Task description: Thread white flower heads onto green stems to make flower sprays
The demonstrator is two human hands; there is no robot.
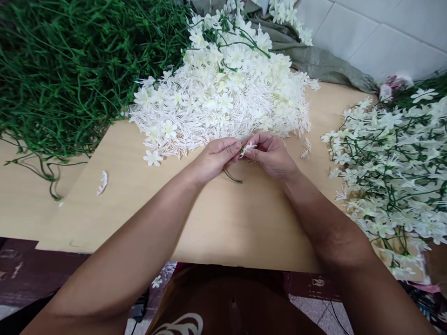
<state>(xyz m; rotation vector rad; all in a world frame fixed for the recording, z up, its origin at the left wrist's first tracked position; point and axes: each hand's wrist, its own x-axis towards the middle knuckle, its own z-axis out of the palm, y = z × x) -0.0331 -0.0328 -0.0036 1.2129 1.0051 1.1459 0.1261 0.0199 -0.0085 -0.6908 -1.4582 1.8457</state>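
Faces a broad tan board [223, 228], with open room inside its near edge. Has a tangled green plastic stem heap [77, 70] at its far-left edge, a mound of white artificial flowers [223, 102] behind, green-stemmed white sprays [394, 167] at right. Pinches, with left hand [222, 156] and right hand [273, 154] nearly closed, a small white floret [249, 147] by the mound's near edge, thin green stem [233, 178] below.
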